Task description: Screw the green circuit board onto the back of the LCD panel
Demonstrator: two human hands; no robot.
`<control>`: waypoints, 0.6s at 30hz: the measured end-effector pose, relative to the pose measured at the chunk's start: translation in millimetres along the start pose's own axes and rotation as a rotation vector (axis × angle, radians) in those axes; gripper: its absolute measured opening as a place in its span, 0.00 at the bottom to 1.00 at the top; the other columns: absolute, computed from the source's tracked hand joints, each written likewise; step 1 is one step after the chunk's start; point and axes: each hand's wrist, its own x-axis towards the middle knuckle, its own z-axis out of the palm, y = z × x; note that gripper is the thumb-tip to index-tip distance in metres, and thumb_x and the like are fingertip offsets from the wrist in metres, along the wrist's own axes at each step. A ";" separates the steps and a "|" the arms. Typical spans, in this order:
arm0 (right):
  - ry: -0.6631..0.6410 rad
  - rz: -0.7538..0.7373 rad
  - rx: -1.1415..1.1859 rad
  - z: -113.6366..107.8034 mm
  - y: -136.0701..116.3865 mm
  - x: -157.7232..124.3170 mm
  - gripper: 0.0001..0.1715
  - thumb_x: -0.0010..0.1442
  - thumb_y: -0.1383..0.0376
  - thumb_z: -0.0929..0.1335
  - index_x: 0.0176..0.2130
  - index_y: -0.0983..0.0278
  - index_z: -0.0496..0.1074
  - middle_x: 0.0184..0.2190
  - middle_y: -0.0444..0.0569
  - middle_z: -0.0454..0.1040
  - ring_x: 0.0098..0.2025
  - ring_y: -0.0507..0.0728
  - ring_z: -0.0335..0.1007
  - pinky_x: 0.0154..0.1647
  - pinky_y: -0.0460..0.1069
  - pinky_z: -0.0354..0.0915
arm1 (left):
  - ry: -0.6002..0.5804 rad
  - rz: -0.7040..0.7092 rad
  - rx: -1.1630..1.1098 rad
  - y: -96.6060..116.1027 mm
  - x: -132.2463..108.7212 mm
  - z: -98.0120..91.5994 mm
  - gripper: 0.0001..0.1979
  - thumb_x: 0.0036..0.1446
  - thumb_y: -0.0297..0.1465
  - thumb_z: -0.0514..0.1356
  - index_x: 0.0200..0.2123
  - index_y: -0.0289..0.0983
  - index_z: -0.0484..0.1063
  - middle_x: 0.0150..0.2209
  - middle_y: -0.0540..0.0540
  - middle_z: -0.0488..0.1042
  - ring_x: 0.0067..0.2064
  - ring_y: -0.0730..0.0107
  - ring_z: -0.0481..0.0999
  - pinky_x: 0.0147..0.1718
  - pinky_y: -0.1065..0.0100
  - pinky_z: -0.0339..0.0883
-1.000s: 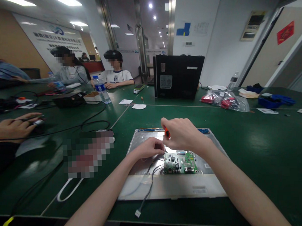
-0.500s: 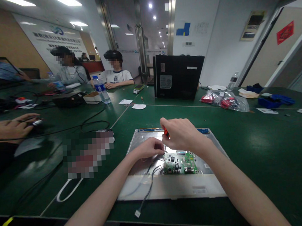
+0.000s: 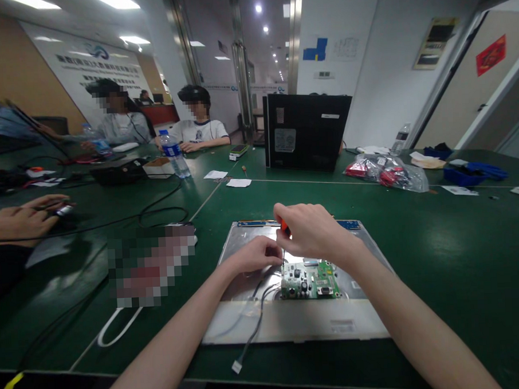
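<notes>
My right hand [image 3: 313, 232] is closed around an orange-handled screwdriver [image 3: 283, 228], held upright with its tip at the top left corner of a green circuit board [image 3: 311, 279]. The board sits on a flat silver metal panel [image 3: 291, 322] lying on the green table [image 3: 442, 249]. My left hand [image 3: 257, 255] rests on the panel just left of the screwdriver shaft, fingers curled and pinched near the tip. What they pinch is too small to make out. Grey cables [image 3: 252, 326] run from the board over the panel's front edge.
A black computer case [image 3: 306, 132] stands behind the panel. A plastic bag with red parts [image 3: 385, 172] lies at the right. A water bottle [image 3: 174, 155], papers and black cables lie at the left. Another person's hand [image 3: 22, 219] rests far left; two people sit at the back.
My right hand with the screwdriver has shifted slightly left and turned a little. The hand at far left has moved slightly. The panel and board have stayed put.
</notes>
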 end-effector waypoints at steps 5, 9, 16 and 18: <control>0.001 0.076 -0.039 1.9 2.5 4.0 0.21 0.63 0.51 0.58 0.35 0.62 0.69 0.26 0.48 0.73 0.27 0.53 0.65 0.24 0.48 0.44 | -0.015 -0.001 0.040 -0.4 0.7 -0.9 0.02 0.45 0.28 0.61 0.24 0.35 0.72 0.24 0.51 0.72 0.27 0.71 0.69 0.28 0.71 0.61; -0.018 0.092 -0.056 1.9 2.6 4.5 0.15 0.62 0.57 0.59 0.37 0.62 0.70 0.27 0.48 0.73 0.26 0.52 0.64 0.24 0.48 0.43 | -0.033 0.000 0.027 -2.0 1.5 -0.7 0.02 0.45 0.26 0.60 0.24 0.34 0.72 0.22 0.51 0.71 0.26 0.72 0.68 0.27 0.72 0.60; 0.021 0.036 -0.017 1.2 2.0 -0.5 0.15 0.58 0.55 0.62 0.39 0.63 0.67 0.29 0.48 0.73 0.27 0.53 0.64 0.23 0.48 0.42 | -0.014 -0.007 0.015 -3.4 1.0 0.0 0.02 0.45 0.27 0.60 0.24 0.34 0.72 0.23 0.51 0.71 0.27 0.71 0.69 0.28 0.71 0.61; 0.028 0.078 -0.055 3.4 3.5 1.7 0.17 0.61 0.53 0.59 0.37 0.62 0.68 0.27 0.48 0.73 0.27 0.54 0.65 0.23 0.49 0.42 | -0.016 -0.017 0.023 -3.5 1.1 -0.1 0.03 0.45 0.28 0.61 0.25 0.34 0.73 0.23 0.51 0.71 0.27 0.71 0.69 0.28 0.71 0.60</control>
